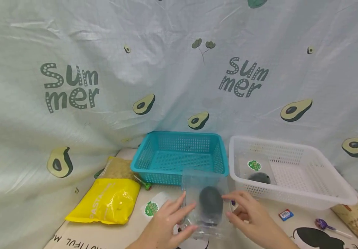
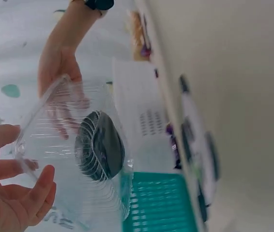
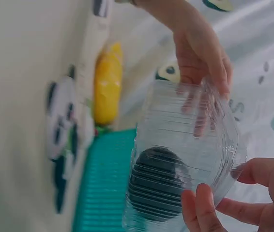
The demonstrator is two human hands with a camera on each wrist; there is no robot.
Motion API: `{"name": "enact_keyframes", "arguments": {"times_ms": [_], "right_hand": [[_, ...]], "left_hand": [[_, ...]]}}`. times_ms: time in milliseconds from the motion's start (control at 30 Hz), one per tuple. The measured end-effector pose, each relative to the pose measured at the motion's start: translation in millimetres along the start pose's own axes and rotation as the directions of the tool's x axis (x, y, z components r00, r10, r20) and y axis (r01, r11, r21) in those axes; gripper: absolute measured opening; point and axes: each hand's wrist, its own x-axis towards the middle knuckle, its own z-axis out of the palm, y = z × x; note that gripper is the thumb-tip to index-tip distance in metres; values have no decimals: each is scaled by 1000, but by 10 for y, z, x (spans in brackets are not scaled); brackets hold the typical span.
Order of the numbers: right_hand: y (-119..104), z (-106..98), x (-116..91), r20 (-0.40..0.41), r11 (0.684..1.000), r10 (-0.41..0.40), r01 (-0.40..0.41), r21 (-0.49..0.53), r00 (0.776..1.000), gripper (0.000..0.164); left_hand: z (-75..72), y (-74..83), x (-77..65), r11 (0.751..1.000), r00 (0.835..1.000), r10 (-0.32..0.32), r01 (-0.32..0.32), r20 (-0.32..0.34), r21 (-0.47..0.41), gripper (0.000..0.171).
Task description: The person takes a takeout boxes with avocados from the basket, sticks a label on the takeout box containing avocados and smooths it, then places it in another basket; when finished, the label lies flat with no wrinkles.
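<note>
Between my two hands is a clear plastic clamshell box (image 1: 194, 186) with a dark, oval, avocado-like fruit (image 1: 211, 205) inside. It is raised in front of the teal basket, and its ridged wall shows in both wrist views. My left hand (image 1: 170, 221) grips the left edge, fingers spread over the plastic; the left wrist view shows thumb and fingers (image 2: 42, 193) at the rim. On the opposite edge, my right hand (image 1: 253, 216) pinches the rim between thumb (image 3: 253, 170) and fingers. The wrist views show the dark fruit lying against the ridged wall.
Behind the box stands a teal basket (image 1: 179, 135). The white basket (image 1: 306, 199) at right holds another clear box with a green sticker (image 1: 254, 165) and dark fruit. A yellow pasta bag (image 1: 110, 200), a green-stickered clear packet (image 1: 151, 209), a small wrapped candy (image 1: 286, 214) and a purple lollipop (image 1: 321, 224) lie around.
</note>
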Motion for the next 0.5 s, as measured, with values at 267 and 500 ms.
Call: {"name": "enact_keyframes", "arguments": {"times_ms": [267, 500], "right_hand": [[367, 238, -135, 30, 997, -50, 51, -52, 998, 33], [637, 427, -186, -73, 999, -31, 32, 16, 997, 34]], "left_hand": [[264, -354, -104, 935, 918, -88, 210, 386, -285, 48], [422, -518, -121, 916, 881, -193, 320, 431, -244, 53]]}}
